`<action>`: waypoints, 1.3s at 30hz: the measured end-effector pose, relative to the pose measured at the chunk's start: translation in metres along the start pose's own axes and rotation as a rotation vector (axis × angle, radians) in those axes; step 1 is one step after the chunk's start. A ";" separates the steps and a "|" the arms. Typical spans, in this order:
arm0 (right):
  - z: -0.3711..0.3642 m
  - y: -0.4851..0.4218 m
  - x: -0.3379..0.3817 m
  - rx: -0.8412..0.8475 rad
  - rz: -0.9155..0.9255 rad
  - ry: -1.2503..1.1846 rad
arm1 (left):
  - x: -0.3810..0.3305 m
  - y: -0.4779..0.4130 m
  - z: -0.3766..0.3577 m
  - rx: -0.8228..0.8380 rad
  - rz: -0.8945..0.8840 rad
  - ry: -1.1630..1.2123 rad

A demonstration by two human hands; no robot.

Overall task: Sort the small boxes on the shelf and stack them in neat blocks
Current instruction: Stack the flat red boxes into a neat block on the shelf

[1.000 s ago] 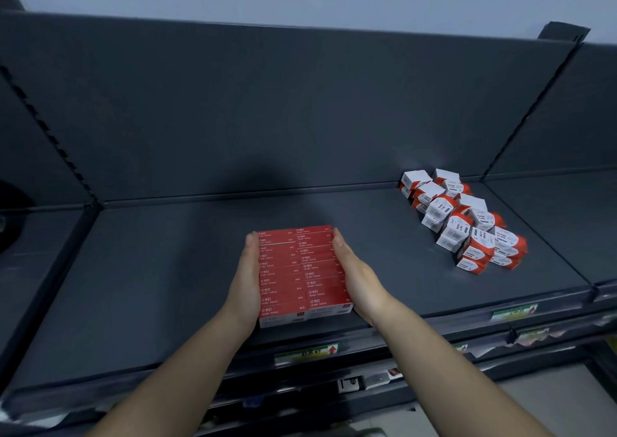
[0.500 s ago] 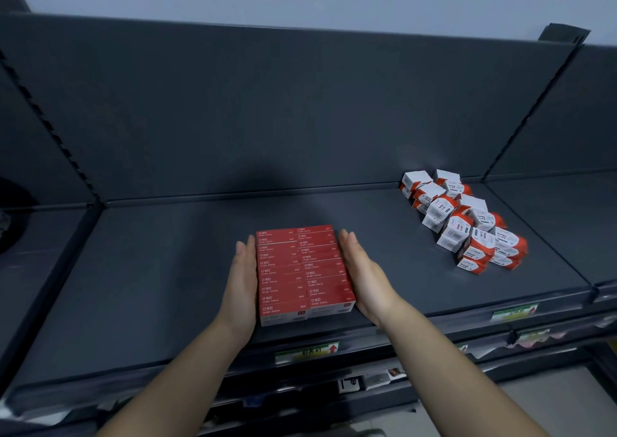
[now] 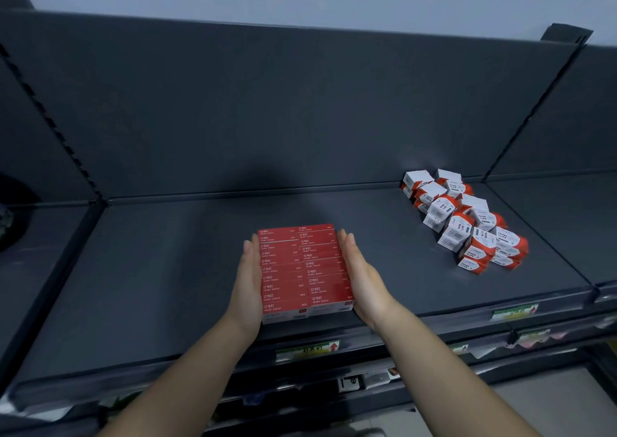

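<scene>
Both flat hands, left hand (image 3: 248,283) and right hand (image 3: 362,281), fingers pressed together, have closed back in on the block of flat red cardboard boxes (image 3: 303,269), squaring it; the loose white-and-red boxes (image 3: 467,222) await.

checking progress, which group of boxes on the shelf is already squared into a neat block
The red boxes between the two hands: flat, aligned in two columns. The white-and-red boxes to the right lie tumbled in a loose heap.

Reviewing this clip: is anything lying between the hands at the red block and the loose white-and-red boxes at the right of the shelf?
Nothing visible. Between the right hand, flat against the red block, and the loose pile of white-and-red boxes lies only bare shelf. The left hand flanks the block's other side.
</scene>
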State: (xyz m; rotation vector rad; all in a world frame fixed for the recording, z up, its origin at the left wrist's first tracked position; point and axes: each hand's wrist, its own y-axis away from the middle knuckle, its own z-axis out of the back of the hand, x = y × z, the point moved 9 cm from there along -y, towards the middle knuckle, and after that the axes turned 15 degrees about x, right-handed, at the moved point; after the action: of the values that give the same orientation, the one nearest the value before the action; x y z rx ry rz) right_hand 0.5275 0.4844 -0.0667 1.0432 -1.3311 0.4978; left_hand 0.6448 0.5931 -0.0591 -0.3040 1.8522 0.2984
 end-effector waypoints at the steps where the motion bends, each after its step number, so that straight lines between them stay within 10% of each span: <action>1: -0.001 0.001 0.002 0.005 0.003 0.003 | 0.001 0.000 0.000 0.005 0.002 -0.003; 11: 0.008 0.016 0.011 0.078 0.067 0.257 | 0.009 0.023 0.055 -0.211 0.050 0.164; 21: -0.005 0.022 0.008 0.087 0.076 -0.010 | 0.018 0.016 0.024 0.065 0.100 0.113; 39: -0.003 0.010 -0.014 0.097 0.020 0.077 | 0.016 0.013 0.010 0.060 0.039 0.034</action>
State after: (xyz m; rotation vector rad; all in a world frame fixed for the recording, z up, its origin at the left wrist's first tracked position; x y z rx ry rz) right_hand 0.5181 0.4950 -0.0767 1.0804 -1.2604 0.6164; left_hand 0.6439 0.6082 -0.0771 -0.2334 1.8988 0.2653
